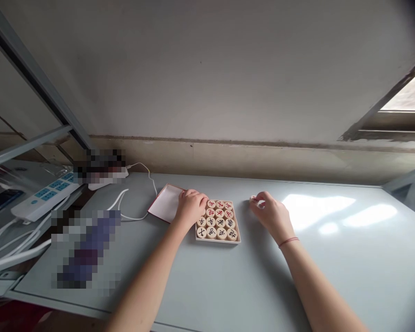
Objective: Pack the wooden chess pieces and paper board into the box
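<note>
A shallow square box [218, 240] of round wooden Chinese chess pieces [220, 222] lies on the grey desk. The pieces sit in rows, red characters at the far side and black ones nearer. My left hand [192, 205] curls over the box's far left corner, hiding that corner and some pieces. Its wrist side covers part of the open lid [165, 203], white inside with a red edge. To the right of the box, my right hand [272, 214] pinches one chess piece [253, 199] with a red mark, at or just above the desk surface.
At the left stand a white power strip [48, 196] with blue sockets and several white cables [133, 217]. A blurred-out bluish object [93, 246] lies on the desk's left part. A wall [207, 92] rises behind the desk, with a metal frame post [38, 69] at the left.
</note>
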`<state>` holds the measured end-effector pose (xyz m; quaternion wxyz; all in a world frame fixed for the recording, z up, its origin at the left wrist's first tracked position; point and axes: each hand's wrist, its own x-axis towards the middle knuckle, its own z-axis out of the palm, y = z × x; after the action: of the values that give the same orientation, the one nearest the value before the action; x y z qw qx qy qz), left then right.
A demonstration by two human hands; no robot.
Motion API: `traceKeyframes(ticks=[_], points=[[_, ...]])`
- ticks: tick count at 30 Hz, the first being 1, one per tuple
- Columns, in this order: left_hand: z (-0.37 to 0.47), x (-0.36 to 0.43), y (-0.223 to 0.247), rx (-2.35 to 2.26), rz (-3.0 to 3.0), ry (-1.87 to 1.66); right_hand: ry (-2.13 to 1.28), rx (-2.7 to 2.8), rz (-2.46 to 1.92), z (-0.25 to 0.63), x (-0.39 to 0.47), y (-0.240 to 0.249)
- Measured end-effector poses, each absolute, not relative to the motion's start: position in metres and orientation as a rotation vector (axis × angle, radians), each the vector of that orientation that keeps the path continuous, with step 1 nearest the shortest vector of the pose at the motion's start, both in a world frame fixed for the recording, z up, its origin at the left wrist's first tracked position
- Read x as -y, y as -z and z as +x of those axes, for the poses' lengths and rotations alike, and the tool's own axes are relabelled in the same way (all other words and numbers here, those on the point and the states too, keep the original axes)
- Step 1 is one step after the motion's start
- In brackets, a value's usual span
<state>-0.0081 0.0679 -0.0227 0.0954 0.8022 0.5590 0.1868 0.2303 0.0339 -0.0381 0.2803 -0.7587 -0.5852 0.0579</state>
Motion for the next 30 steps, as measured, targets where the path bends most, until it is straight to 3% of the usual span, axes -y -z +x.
traceKeyframes(ticks=[21, 30], points=[[-0.008, -0.067, 0.024, -1.674, 2.353, -0.586, -0.176, 1.602, -2.059, 0.232, -0.033, 0.039], [-0.002, -0.073, 0.024, -1.681, 2.374, -0.575, 0.039, 1.577, -1.911, 0.234, -0.059, 0.058]])
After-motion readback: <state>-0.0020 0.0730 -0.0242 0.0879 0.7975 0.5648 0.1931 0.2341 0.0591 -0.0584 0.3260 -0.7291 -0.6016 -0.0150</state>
